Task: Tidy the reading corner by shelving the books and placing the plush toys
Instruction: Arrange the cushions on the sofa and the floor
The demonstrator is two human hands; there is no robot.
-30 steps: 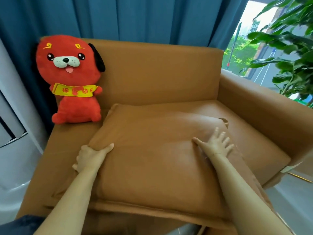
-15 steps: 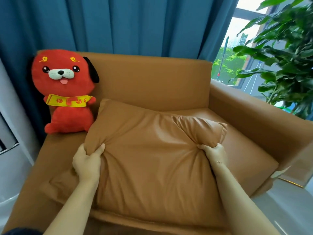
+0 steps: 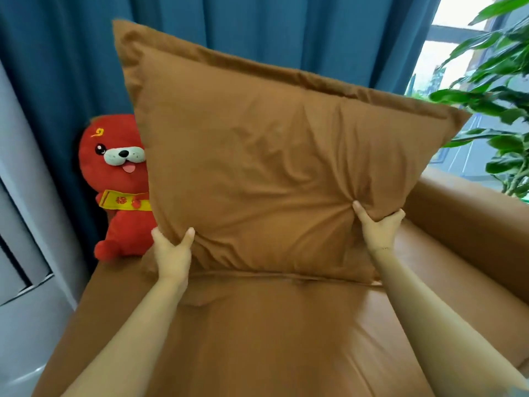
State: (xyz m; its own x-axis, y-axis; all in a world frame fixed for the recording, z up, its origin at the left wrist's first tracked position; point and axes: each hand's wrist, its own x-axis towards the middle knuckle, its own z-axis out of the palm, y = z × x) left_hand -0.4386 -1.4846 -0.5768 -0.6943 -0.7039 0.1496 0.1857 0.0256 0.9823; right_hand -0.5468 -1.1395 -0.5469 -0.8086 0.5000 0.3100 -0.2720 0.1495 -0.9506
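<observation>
A person stands a brown cushion (image 3: 274, 173) upright on the armchair (image 3: 286, 339) seat, apparently plumping it before setting it against the backrest. Left hand (image 3: 171, 253) and right hand (image 3: 378, 230) each keep a clenched grip on a lower corner. The red plush dog (image 3: 114, 190) sits at the armchair's back left corner.

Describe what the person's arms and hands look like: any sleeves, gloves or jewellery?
Both forearms are bare all the way to the bottom edge of the picture, with no sleeves in sight. The left hand and the right hand wear no gloves, and no rings or watch show. A faint thin line crosses the right wrist; it may be a fine bracelet, but it is too small to tell.
</observation>
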